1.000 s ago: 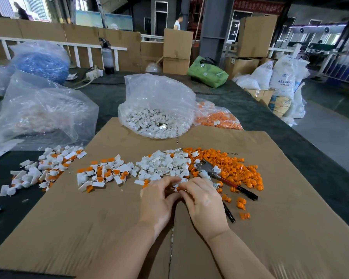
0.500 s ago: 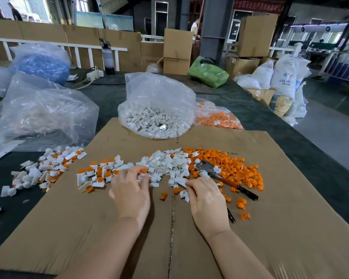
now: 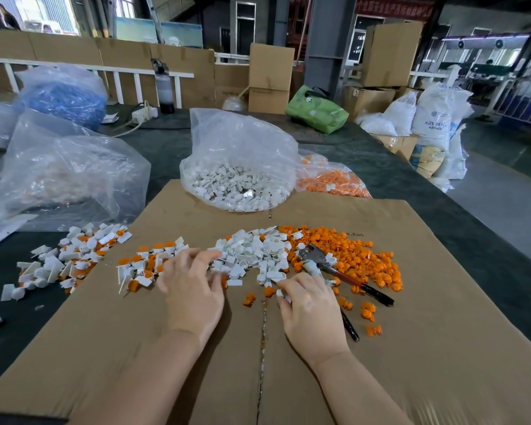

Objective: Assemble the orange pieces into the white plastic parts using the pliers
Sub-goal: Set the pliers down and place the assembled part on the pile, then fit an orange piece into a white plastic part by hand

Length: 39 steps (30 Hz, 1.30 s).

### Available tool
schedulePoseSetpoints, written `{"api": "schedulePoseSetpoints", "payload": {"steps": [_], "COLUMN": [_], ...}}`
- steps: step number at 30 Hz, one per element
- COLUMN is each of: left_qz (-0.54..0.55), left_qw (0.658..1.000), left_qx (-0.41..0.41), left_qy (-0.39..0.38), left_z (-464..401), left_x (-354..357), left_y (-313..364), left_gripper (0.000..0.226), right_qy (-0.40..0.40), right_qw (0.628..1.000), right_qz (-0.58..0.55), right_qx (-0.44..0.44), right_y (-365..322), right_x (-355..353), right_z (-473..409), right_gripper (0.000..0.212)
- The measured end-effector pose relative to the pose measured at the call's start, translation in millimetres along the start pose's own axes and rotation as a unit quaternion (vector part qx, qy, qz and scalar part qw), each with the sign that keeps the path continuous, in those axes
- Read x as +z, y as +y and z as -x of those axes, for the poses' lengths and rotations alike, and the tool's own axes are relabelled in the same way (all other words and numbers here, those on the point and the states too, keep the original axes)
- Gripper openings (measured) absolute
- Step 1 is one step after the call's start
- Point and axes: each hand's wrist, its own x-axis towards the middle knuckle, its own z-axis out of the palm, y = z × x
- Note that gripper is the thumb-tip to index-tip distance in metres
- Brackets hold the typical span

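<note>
- Pinching a small white part [image 3: 279, 292], the right hand [image 3: 314, 314] could drop it.
- Left hand [image 3: 193, 289], fingers relaxed, rests on the white pile [image 3: 252, 256]; it may scatter pieces.
- Pliers [image 3: 344, 276] lie unheld among orange pieces [image 3: 359, 256].

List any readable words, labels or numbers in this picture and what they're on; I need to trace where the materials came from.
"ABS RESIN": on the white sack, only partly legible; the smaller line under it is blurred.
Red banner: light characters, too blurred to read.
Cardboard sheet: small upside-down print, too small to read.
Green bag: a logo, unreadable.
</note>
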Motion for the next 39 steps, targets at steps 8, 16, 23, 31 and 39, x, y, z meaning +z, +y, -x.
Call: {"api": "schedulePoseSetpoints", "payload": {"steps": [8,16,23,31,39], "left_qz": [0.085,0.115,0.215,0.173,0.224], "left_qw": [0.974,0.965,0.974,0.979,0.962], "left_qx": [0.173,0.168,-0.031,-0.005,-0.031], "left_qy": [-0.116,-0.164,-0.071,-0.107,-0.15], "left_z": [19,18,12,13,16], "left_x": [12,21,22,22,28], "left_y": [28,34,24,28,37], "left_gripper": [0.027,0.017,0.014,0.026,0.014], "right_qy": [0.029,-0.012,-0.026,-0.034,0.02], "right_qw": [0.994,0.983,0.998,0.999,0.995], "right_qz": [-0.101,-0.171,-0.026,0.028,-0.062], "right_qx": [0.038,0.068,-0.051,-0.017,0.079], "right_y": [-1,-1,-1,1,-1], "right_x": [-5,-8,-2,6,-2], "right_z": [-2,-1,-3,-3,-2], "right_gripper": [0.016,0.013,0.026,0.026,0.01]}}
